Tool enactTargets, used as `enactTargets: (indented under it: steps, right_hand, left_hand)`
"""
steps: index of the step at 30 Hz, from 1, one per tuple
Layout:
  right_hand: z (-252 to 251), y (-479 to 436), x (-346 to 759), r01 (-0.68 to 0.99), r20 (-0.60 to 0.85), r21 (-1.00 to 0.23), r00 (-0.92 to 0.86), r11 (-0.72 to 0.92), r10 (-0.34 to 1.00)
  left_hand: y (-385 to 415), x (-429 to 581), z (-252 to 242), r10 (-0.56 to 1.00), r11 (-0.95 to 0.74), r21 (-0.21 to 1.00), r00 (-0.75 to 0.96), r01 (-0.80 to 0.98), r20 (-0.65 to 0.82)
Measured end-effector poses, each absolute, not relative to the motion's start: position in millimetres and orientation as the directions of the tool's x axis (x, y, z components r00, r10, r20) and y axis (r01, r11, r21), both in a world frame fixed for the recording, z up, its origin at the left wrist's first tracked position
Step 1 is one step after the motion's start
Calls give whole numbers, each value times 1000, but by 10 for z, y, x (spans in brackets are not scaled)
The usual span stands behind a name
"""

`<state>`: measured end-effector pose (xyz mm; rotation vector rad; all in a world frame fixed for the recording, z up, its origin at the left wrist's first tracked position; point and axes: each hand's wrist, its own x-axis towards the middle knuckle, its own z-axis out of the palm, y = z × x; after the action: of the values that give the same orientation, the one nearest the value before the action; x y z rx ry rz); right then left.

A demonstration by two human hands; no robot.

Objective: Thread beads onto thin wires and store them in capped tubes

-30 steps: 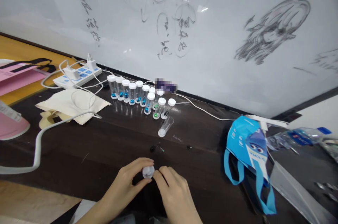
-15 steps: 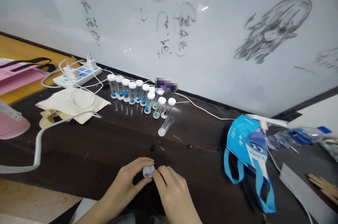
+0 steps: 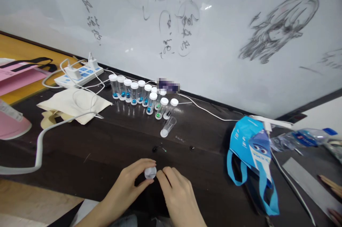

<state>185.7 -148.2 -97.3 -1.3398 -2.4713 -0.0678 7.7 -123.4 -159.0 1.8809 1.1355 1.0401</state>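
Note:
Near the table's front edge, my left hand [image 3: 135, 180] grips a small clear container [image 3: 150, 173] between thumb and fingers, its round end facing up. Just to the right is my right hand [image 3: 175, 187], its fingers curled together close to the container; anything between its fingertips is too small to tell. Beyond the hands, a clear tube [image 3: 169, 126] lies on its side on the dark table [image 3: 107, 148]. Small dark bits [image 3: 155, 149] and a tiny green-tipped piece [image 3: 164, 150] lie between. Behind stand several white-capped tubes [image 3: 134, 93] with blue or green pieces inside.
A power strip [image 3: 80, 73] with white cables and a cream pouch [image 3: 74, 104] lie at the left, beside a pink object [image 3: 13, 120]. At the right are a blue bag [image 3: 247, 145], a bottle [image 3: 307, 137] and another person's fingers [image 3: 331, 184]. A whiteboard [image 3: 120, 16] stands behind.
My right hand's fingertips have drawn slightly away from the container's top. The other person's fingers at the right edge have shifted, and the grey flat piece there has moved.

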Motion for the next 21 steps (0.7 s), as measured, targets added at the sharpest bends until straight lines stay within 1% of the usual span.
enactTargets:
  steps: [8, 15, 21]
  right_hand:
    - [-972, -1484, 1837, 816, 282, -136, -512, 562, 811]
    - [-984, -1474, 1826, 816, 253, -90, -536, 571, 805]
    - [-956, -1490, 1849, 831, 240, -79, -520, 551, 819]
  left_hand:
    - [-1241, 71, -1543, 915, -368, 858, 304, 359, 265]
    - [-1237, 89, -1530, 913, -378, 856, 293, 352, 283]
    - [-1232, 81, -1541, 911, -380, 851, 306, 363, 276]
